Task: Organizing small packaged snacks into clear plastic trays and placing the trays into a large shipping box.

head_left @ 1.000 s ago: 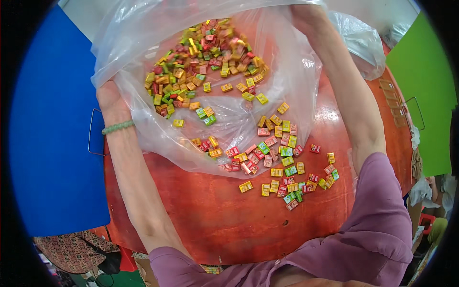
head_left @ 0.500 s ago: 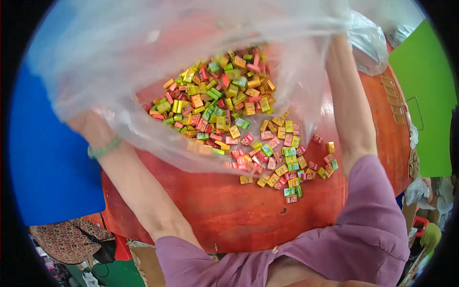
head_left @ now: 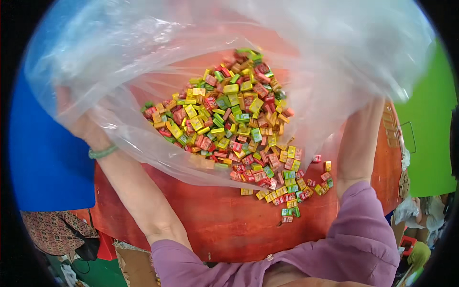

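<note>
A large clear plastic bag (head_left: 330, 57) is spread wide above the table, held up on both sides. Through its mouth a heap of small wrapped candies (head_left: 224, 115) shows, in red, yellow, green and orange. Loose candies (head_left: 289, 189) lie on the red tabletop at the heap's near right side. My left hand (head_left: 81, 119), below a pale green bangle, is closed on the bag's left side and shows blurrily through the film. At the right, my right hand (head_left: 370, 107) holds up the bag's other side; folds of plastic hide its fingers.
The red table (head_left: 210, 215) curves around in front of me. A blue panel (head_left: 48, 162) stands at the left and a green panel (head_left: 430, 153) at the right. Patterned cloth (head_left: 52, 234), a cardboard box (head_left: 136, 265) and plastic bags (head_left: 406, 210) lie beyond the table's near edge.
My right hand has moved outward to the right and nearer, pulling the bag's mouth wider. More of the candy heap shows. My left hand stays at the bag's left side.
</note>
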Demonstrator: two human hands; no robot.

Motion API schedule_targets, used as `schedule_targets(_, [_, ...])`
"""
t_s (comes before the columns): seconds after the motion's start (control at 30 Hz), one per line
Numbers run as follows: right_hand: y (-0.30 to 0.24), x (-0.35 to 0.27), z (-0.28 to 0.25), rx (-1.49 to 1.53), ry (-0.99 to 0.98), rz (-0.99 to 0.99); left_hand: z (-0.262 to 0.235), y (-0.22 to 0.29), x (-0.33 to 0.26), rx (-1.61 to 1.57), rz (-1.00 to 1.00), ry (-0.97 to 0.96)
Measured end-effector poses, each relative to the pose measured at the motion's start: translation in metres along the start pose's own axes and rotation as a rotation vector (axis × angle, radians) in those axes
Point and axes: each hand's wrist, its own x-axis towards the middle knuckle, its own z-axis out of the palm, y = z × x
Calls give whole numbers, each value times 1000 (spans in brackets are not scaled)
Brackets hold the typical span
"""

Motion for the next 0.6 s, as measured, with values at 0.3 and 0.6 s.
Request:
schedule_targets(0.3, [63, 53, 62, 157, 276, 206, -55, 2, -18, 1238, 445, 480])
schedule_targets(0.6, [114, 62, 32, -1841, -109, 89, 32, -73, -3, 2209, -143, 618])
